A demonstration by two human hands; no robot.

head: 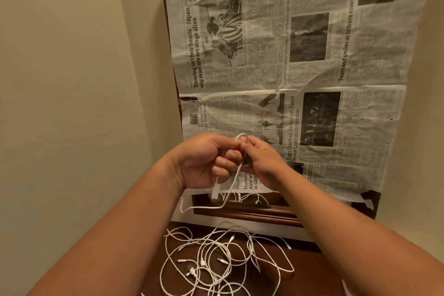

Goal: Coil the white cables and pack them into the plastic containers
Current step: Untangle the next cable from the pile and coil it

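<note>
Between the two raised hands, a thin white charging cable (234, 180) is pinched at its upper bend. A small loop stands just above the fingertips.

- **Left hand (201, 163):** its fingers (221, 169) are curled inward round the cable. A white plug end (214, 192) hangs just beneath them.
- **Right hand (262, 166):** its fingers (249, 144) are pressed together, nipping the loop opposite the left thumb.
- **Cable run:** from the fingers the strand runs down and towards the wearer. It then bends away to the left-hand side over the near edge of the newspaper-covered tabletop (312, 67).
- **Other cables:** well below the fingers, a tangle of loose white cables (223, 259) lies on a dark brown wooden surface (310, 274).
- **Containers:** no plastic container is in view.

The step in hand appears to be forming the first turn of a coil, with most of the task ahead. To do it well:

1. Let the left fingers act as the fixed anchor, holding plug and loop together.
2. Let the right fingers draw up the slack and lay each turn the same size as the first.
3. Give each turn a slight roll between thumb and forefinger, so the cable lies flat rather than in a figure of eight.
4. Watch the trailing length, which probably risks catching on the tabletop edge or dragging into the tangle. Lift it free before pulling.
</note>
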